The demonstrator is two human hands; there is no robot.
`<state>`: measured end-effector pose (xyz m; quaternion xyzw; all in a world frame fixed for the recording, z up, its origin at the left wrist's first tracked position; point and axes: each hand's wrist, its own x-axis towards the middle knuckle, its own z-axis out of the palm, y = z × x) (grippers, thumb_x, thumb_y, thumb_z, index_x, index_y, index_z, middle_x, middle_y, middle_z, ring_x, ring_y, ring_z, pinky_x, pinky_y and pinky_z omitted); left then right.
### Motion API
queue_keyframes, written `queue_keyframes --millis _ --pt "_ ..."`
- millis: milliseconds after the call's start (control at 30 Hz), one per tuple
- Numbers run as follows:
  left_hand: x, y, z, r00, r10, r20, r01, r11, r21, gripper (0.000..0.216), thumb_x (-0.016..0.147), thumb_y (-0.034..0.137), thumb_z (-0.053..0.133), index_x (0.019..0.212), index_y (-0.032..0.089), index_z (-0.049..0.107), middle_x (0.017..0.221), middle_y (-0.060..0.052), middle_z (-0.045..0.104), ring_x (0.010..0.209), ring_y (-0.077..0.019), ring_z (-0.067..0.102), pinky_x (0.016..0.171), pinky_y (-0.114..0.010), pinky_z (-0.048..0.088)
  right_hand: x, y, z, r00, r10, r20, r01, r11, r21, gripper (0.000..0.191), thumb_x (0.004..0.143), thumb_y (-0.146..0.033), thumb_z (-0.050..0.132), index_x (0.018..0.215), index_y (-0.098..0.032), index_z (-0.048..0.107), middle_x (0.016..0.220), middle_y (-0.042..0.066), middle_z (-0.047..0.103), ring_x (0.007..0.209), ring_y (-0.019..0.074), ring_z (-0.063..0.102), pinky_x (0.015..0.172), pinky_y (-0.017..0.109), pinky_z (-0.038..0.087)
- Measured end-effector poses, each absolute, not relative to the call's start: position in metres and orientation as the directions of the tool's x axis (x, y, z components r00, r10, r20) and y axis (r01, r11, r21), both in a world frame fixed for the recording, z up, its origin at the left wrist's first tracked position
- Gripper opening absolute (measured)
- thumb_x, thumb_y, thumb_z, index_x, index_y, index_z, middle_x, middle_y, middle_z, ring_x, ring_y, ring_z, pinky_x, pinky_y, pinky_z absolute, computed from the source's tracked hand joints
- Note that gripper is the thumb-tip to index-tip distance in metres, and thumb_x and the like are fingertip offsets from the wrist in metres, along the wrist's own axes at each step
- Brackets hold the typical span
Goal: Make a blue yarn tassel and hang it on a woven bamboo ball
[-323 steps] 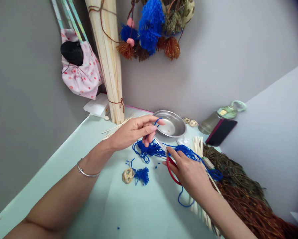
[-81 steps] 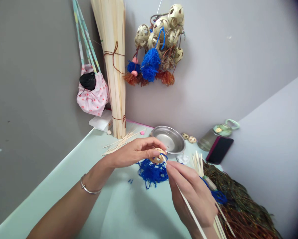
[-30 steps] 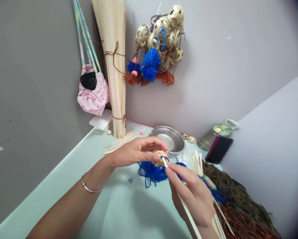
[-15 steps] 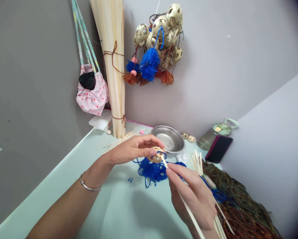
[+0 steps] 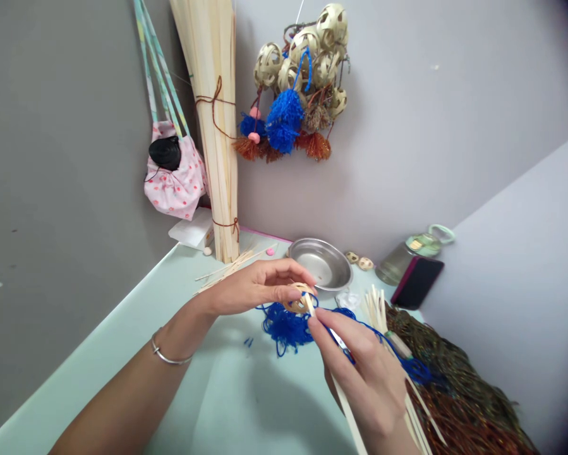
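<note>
Between the thumb and fingers of my left hand (image 5: 265,283) is a small woven ball of pale strips (image 5: 295,306). My right hand (image 5: 359,360) pinches a long flat pale strip (image 5: 347,411) between thumb and forefinger. The strip's upper end reaches the ball, and its long tail runs down below my right hand. Whether the end passes through the weave cannot be made out. Beneath the ball, a tangle of blue cord (image 5: 284,325) lies on the table. Scissors (image 5: 341,346) show partly behind my right hand.
A steel bowl (image 5: 343,276) stands behind my hands. At right are a phone (image 5: 417,282), a bottle (image 5: 395,268), loose strips (image 5: 376,308) and dark yarn (image 5: 445,360). A tied bundle of strips (image 5: 222,164) stands at the wall. Woven balls with tassels (image 5: 305,47) hang above.
My right hand has shifted slightly left along with the strip, whose tail now hangs steeper. The scissors show more beside it. My left hand keeps its hold on the ball.
</note>
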<state>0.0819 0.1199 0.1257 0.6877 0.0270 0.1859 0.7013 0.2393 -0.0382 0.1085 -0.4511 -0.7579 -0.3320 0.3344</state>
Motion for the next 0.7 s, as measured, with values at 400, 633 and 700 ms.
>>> queue_keyframes --millis 400,633,700 --pt "0.0841 0.1159 0.1269 0.941 0.296 0.164 -0.197 0.083 0.977 0.028 0.085 0.027 0.067 0.112 0.022 0.062 0.11 -0.006 0.065 0.098 -0.0149 0.062 0.085 -0.028 0.048 0.2414 -0.0367 0.1145 -0.402 0.476 0.782 0.889 0.409 0.208 0.029 0.088 0.004 0.052 0.11 -0.005 0.067 0.105 0.015 0.07 0.104 0.0234 0.065 0.089 0.034 0.054" --pt "0.0881 0.1134 0.1237 0.942 0.27 0.198 -0.228 0.086 0.97 0.029 0.084 0.028 0.068 0.111 0.023 0.062 0.108 -0.006 0.066 0.102 -0.0173 0.061 0.089 -0.032 0.048 0.2421 -0.0333 0.1094 -0.359 0.46 0.812 0.918 0.331 0.218 0.031 0.086 0.002 0.058 0.113 -0.011 0.068 0.1 0.01 0.071 0.097 0.0199 0.067 0.087 0.03 0.054" --pt "0.0876 0.1136 0.1235 0.939 0.277 0.205 -0.234 0.074 0.97 0.031 0.082 0.027 0.069 0.112 0.023 0.062 0.109 -0.006 0.065 0.104 -0.0182 0.061 0.09 -0.033 0.047 0.2419 -0.0316 0.1075 -0.329 0.468 0.82 0.929 0.317 0.192 0.031 0.086 0.0 0.06 0.112 -0.014 0.069 0.099 0.008 0.071 0.095 0.0184 0.067 0.086 0.028 0.054"
